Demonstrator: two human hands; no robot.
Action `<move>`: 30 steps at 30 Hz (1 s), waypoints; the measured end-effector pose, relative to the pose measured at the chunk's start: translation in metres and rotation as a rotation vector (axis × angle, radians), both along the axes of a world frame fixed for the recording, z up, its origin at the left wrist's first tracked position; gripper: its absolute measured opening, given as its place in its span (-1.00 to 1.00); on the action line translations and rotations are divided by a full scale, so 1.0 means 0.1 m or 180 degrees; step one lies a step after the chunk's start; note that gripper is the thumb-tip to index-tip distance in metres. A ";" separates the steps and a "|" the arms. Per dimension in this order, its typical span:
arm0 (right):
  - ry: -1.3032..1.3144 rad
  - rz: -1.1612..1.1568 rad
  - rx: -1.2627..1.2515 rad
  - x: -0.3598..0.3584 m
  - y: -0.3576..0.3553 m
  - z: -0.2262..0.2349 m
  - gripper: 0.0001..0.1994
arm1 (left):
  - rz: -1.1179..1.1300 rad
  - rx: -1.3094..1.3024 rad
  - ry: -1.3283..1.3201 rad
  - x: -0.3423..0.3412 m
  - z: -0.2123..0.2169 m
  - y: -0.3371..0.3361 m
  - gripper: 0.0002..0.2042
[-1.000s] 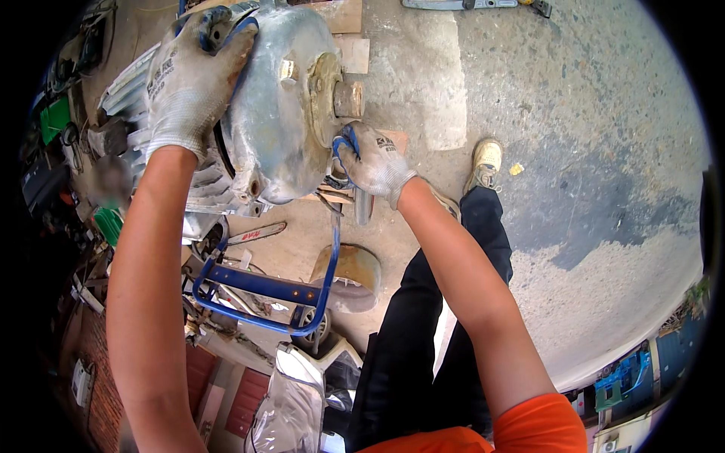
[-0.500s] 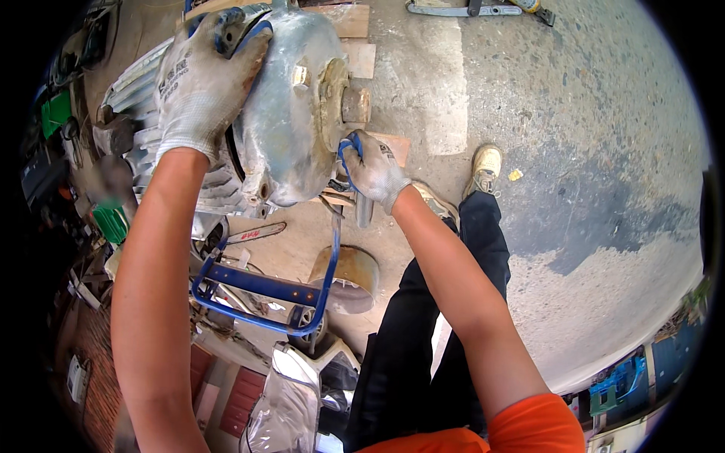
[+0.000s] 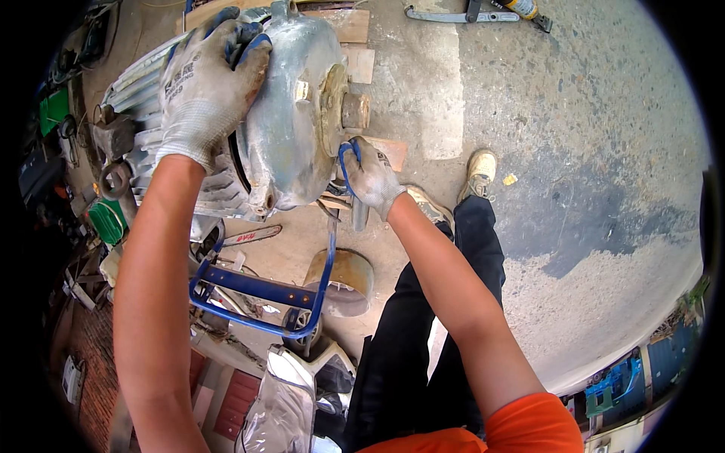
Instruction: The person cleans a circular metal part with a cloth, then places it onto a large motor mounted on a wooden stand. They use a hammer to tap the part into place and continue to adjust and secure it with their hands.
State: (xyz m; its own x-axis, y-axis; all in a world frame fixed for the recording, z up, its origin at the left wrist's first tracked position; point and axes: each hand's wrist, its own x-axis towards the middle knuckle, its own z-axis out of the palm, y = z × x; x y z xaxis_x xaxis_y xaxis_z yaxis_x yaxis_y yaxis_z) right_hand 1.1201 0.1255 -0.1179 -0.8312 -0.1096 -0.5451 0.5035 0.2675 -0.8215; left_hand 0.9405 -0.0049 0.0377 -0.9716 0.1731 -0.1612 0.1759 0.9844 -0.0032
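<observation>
One large grey electric motor, ribbed along its body and capped with a smooth round end cover, lies on its side at the upper left, its short shaft stub pointing right. The person's left hand, in a grey work glove with blue fingertips, is spread wide and pressed flat over the top edge of the end cover. The right hand, also gloved, is closed around the upper end of a blue metal frame just below the shaft (whether the fingers also touch the cover cannot be told). Compared with half a second ago, the left hand has slid a little lower on the cover, while the right keeps its hold on the frame. One rusty round drum sits on the floor beneath the motor, beside the frame. Two shoes show past the right wrist. Clutter crowds the left edge; the concrete floor to the right lies open.
</observation>
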 end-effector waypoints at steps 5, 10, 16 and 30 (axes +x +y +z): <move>-0.1351 -0.1022 -0.1184 0.04 -0.17 -0.20 -0.63 | -0.0297 -0.0002 -0.0074 -0.02 0.01 0.04 -0.50; -0.0943 -0.0498 -0.0469 0.01 -0.12 -0.16 -0.57 | 0.0300 0.1180 -0.0340 0.00 -0.05 -0.02 -0.54; -0.1869 -0.1329 -0.1961 -0.05 -0.10 -0.13 -0.59 | -0.0041 0.0476 -0.0111 -0.01 0.05 0.08 -0.58; -0.2575 -0.1528 -0.5626 0.10 -0.02 -0.37 -0.64 | -0.0260 0.0367 -0.0043 0.00 0.05 0.00 -0.55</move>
